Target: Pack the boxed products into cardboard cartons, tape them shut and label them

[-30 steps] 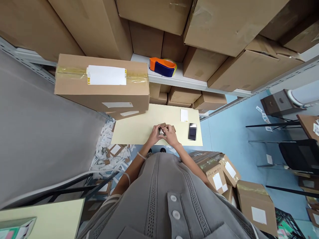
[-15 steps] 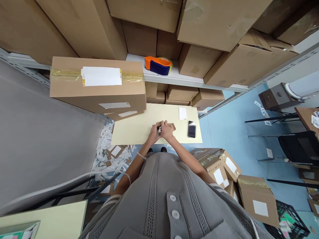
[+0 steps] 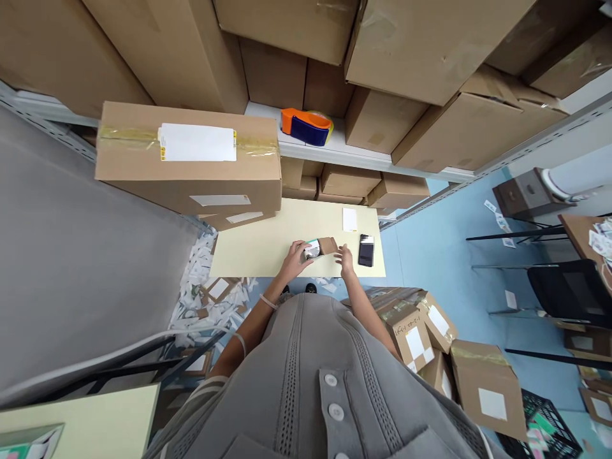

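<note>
Gripping with the left hand [image 3: 295,258] a small shiny packet [image 3: 313,250], held at the left end of a little brown carton [image 3: 329,245] on the middle of the pale tabletop [image 3: 253,248]; holding the right hand [image 3: 345,260], grip open and fingers spread, just right of that carton. Around them, by size: big taped cardboard box [image 3: 191,172] at far left, orange-and-blue tape dispenser [image 3: 306,125] on the far shelf [image 3: 335,150], black phone [image 3: 366,250] just right of the right hand, white label [image 3: 350,219] beyond the phone.
</note>
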Demonstrator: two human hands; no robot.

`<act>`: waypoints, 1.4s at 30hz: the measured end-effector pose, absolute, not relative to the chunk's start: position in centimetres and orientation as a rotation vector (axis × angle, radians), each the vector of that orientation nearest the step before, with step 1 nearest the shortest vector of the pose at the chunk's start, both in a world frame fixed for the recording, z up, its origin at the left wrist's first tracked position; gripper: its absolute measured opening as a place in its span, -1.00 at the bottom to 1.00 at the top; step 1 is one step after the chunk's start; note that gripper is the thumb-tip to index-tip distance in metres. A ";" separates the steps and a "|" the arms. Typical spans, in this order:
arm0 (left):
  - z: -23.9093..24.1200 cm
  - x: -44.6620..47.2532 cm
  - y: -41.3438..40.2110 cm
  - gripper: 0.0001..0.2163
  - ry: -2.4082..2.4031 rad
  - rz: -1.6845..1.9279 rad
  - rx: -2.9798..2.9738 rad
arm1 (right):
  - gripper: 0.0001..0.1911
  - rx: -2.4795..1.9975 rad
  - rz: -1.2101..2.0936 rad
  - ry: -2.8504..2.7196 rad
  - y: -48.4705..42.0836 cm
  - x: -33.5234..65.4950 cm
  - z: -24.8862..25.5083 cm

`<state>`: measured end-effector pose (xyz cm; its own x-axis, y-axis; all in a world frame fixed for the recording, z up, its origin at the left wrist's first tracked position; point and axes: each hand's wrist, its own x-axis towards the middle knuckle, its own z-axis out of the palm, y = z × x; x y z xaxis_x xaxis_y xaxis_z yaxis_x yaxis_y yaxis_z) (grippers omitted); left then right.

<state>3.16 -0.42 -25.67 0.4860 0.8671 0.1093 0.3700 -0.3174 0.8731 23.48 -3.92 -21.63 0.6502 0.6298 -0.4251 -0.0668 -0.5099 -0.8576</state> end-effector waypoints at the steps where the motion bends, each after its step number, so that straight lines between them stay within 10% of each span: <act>1: -25.7 3.2 -0.4 -0.56 1.035 0.748 1.896 | -0.57 -1.886 1.000 -0.440 -3.9 23.3 -22.0; 15: -26.4 3.8 -0.2 -0.24 1.062 0.890 1.743 | -0.44 -1.907 0.545 -1.757 -5.0 18.2 -19.2; 42: -26.7 4.2 -0.4 -0.47 1.083 0.940 1.800 | -0.40 -2.125 0.365 -2.091 -5.6 16.8 -20.4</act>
